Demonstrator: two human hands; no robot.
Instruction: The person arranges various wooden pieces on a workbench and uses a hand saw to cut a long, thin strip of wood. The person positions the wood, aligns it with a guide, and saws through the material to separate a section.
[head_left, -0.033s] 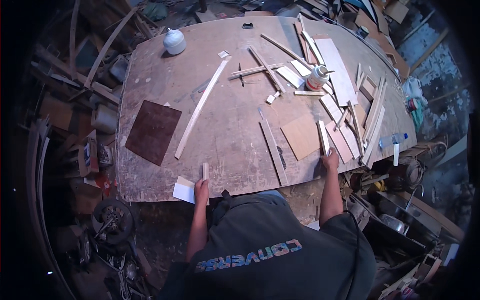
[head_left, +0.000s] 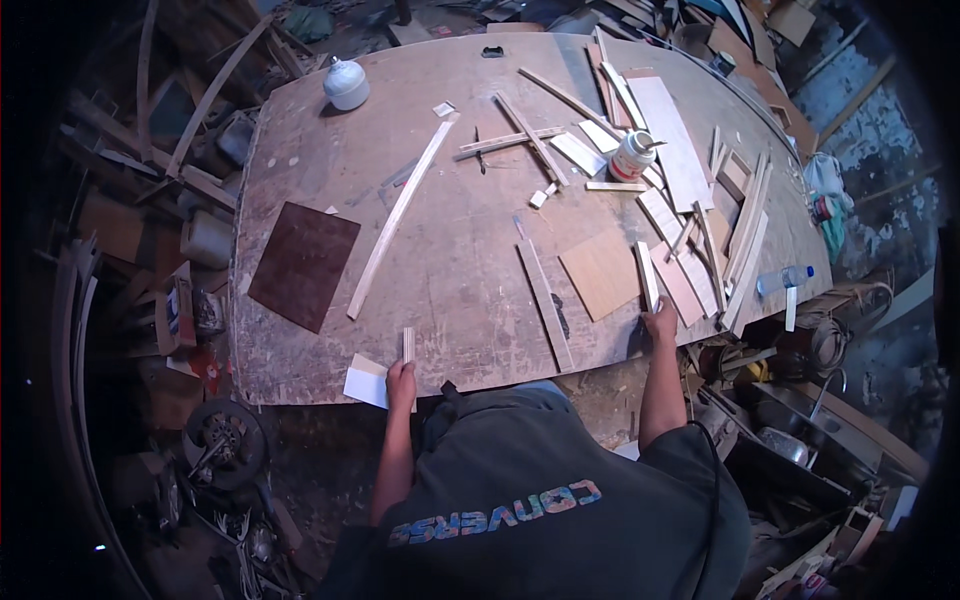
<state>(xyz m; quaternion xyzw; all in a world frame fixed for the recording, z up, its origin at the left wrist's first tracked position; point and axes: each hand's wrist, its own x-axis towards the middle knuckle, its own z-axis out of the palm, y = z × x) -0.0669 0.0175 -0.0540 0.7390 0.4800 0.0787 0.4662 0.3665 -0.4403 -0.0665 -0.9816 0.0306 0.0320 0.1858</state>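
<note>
At the table's near edge, my left hand is closed around a short light wood strip with lengthwise lines, pointing away from me. Beside it a white rectangular piece overhangs the edge, with a beige piece behind it. Farther right, my right hand grips the near end of a pale wood strip. Left of that strip lies a square tan board; a pinkish board is on its right. A long narrow strip rests between my hands.
The large worn table carries a dark brown board, a long pale stick, a white rounded container, an open white jar, a plastic bottle and several wood offcuts. A wheel and clutter surround it.
</note>
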